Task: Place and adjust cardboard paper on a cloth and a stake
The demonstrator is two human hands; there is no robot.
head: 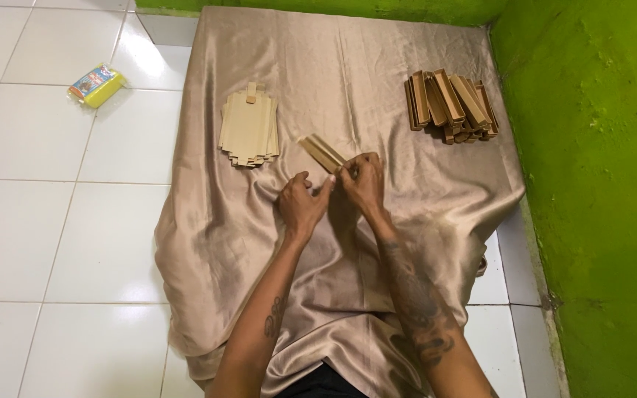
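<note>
Here we see both hands meeting at the centre of the frame over a shiny beige satin cloth spread on the white tiled floor. Our right hand pinches the near end of a long narrow tan cardboard box, fingers closed on it. Our left hand touches the same end with curled fingertips. A stack of flat cardboard blanks lies left of centre; a pile of folded boxes sits upper right.
</note>
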